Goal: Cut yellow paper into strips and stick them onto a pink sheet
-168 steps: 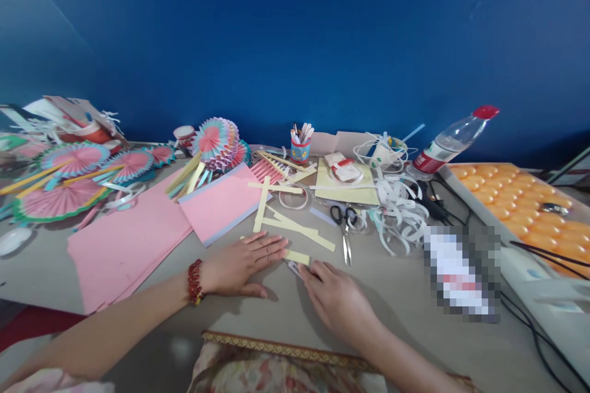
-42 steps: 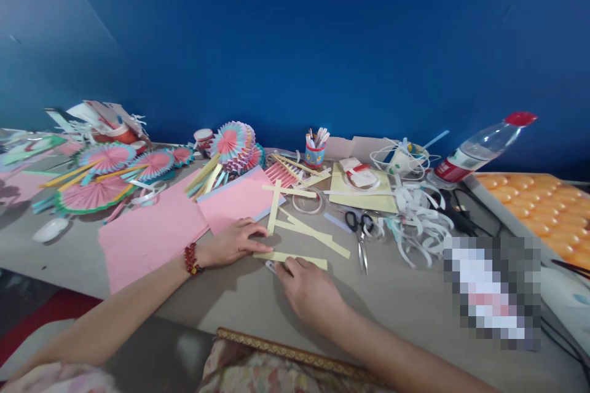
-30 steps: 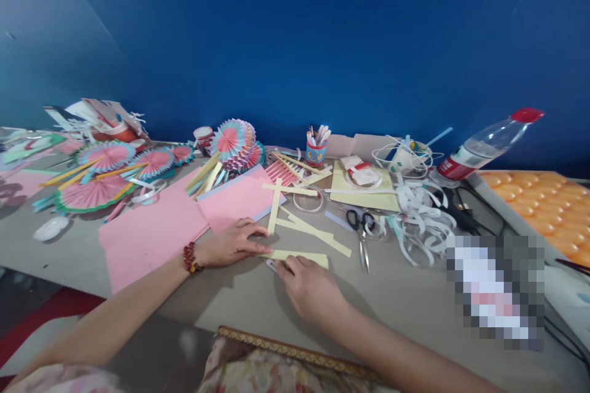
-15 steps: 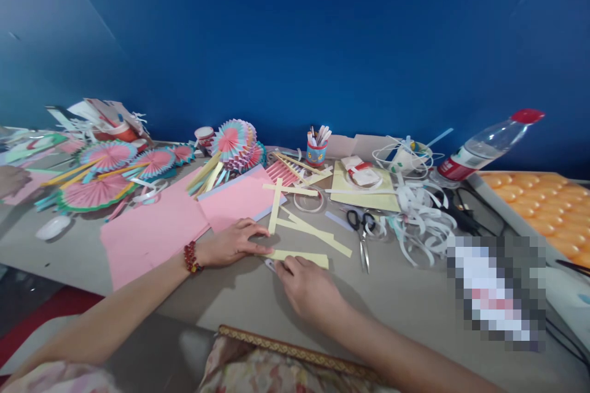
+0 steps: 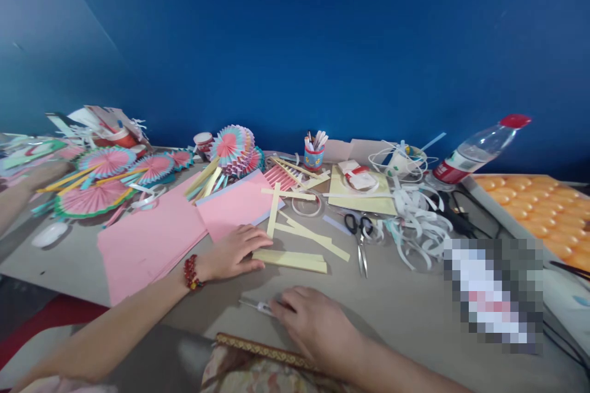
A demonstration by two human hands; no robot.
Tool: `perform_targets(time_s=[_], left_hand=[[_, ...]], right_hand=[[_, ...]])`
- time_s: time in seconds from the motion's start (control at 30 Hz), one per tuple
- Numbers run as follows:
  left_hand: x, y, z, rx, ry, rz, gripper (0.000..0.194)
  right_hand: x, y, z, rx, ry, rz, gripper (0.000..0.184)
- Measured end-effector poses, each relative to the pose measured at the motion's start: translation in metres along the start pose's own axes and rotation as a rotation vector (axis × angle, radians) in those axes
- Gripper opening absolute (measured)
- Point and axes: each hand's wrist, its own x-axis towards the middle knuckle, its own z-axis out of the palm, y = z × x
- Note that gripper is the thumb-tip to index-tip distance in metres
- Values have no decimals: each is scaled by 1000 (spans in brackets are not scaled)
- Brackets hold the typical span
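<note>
My left hand point(image 5: 233, 253) lies on the table with its fingers stretched out, at the left end of a folded pale-yellow paper strip point(image 5: 290, 260). My right hand point(image 5: 318, 322) is nearer the table's front edge, its fingers curled round a slim white-handled tool point(image 5: 263, 307). A thin metal tip points left from that tool; its exact kind is hard to make out. Several narrow yellow paper strips point(image 5: 318, 234) lie crossed just behind the folded one. To their right rest black-handled scissors point(image 5: 361, 239), blades toward me.
Pink paper sheets point(image 5: 152, 239) spread to the left, with pleated paper fans point(image 5: 108, 163) behind. Curled white ribbon scraps point(image 5: 417, 221), a tilted bottle point(image 5: 477, 153) and an orange bubbled pad point(image 5: 539, 199) are on the right. Another person's arm point(image 5: 27, 190) reaches in at far left.
My right hand has come off the folded yellow strip and moved toward me with the white-handled tool. My left hand has drawn slightly off the strip. The other person's arm reaches further in.
</note>
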Motion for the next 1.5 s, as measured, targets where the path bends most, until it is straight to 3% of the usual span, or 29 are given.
perform_targets(time_s=[0.17,0.3,0.47,0.77,0.93,1.17,1.27,1.37,1.5], left_hand=[[6,12,9,51,54,-100,18],[8,13,10,45,64,-132,13],[17,24,6,76,85,-64,25],[43,41,13,314,30,88,8],[47,41,10,326,25,134,19],[47,25,4,181,212,221,22],[43,22,3,83,198,175,20],[39,27,6,47,129,38,17],[40,42,17,140,137,-186,44]], right_hand=[[-37,15,-8,67,9,89,33],[-57,22,-12,122,66,114,31],[-70,28,-13,153,103,115,34],[-95,37,-12,190,165,152,32],[-107,44,-15,239,221,183,34],[-109,46,-15,276,226,182,36],[-112,49,-15,304,206,172,37],[-116,53,-16,343,202,172,39],[-115,56,-18,343,250,185,37]])
